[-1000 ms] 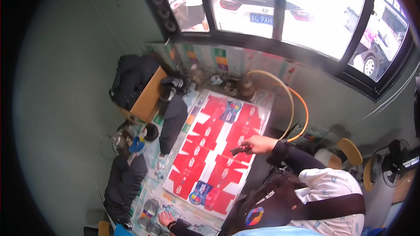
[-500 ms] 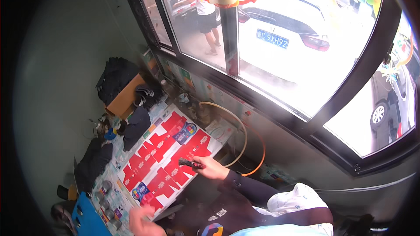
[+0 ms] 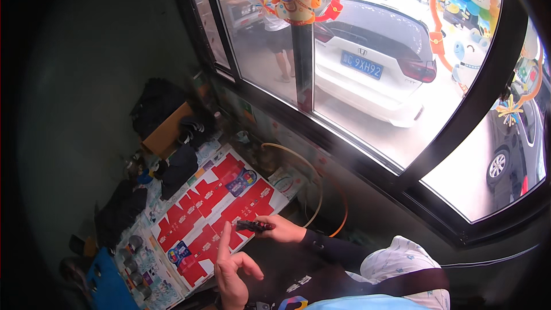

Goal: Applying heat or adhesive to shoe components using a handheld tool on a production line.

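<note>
My right hand is closed round a short black tool with a dark red part near the grip; its exact kind I cannot make out. The tool points left above a white sheet printed with red flat box shapes and blue patches. My left hand is raised near the sheet's front edge, index finger stretched up and thumb apart, with nothing in it. Its fingertip comes close to the tool's tip; whether they touch I cannot tell.
Dark cloths and a cardboard box lie along the table's far left. Several grey round pieces sit beside a blue panel. A hose loops on the right, below a window frame. Outside stands a white car.
My left hand has risen and moved right toward the tool, its index finger now extended. My right hand still holds the tool, slightly lower. The view has tilted up a little.
</note>
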Demonstrator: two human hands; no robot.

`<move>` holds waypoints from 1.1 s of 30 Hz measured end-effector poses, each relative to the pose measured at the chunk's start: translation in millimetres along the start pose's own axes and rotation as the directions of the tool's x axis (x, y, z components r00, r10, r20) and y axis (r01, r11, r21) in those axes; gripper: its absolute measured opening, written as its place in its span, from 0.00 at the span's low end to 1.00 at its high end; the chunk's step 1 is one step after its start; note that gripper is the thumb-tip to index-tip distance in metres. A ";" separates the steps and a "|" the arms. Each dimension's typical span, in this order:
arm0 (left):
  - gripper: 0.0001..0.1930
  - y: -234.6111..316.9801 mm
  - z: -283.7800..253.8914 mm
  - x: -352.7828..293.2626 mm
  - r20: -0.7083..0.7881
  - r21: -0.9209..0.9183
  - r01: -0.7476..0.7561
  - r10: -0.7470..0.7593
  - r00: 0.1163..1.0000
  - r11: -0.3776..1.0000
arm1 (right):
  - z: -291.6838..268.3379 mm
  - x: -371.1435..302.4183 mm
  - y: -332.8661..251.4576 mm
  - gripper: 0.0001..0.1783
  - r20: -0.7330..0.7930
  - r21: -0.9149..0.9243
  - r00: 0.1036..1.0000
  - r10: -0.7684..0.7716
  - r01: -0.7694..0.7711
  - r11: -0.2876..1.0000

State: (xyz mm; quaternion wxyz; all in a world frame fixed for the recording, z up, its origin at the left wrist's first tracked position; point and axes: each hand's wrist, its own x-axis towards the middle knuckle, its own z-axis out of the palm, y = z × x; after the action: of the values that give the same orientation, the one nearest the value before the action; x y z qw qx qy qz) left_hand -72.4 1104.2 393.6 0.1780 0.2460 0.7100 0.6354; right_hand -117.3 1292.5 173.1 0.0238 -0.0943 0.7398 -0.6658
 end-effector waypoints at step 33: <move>0.34 -248.6 -16.7 -211.0 -0.831 0.092 -0.926 -0.540 0.132 -0.367 | 19.1 8.0 -59.7 0.16 -0.043 -0.085 0.946 -0.320 0.315 0.945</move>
State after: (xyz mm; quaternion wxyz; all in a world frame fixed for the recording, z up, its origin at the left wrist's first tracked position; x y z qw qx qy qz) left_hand 59.7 951.4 137.1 -0.4096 -0.1015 -0.3002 0.8555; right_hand -115.6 1266.7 230.7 -0.1082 -0.1943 0.7405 -0.6342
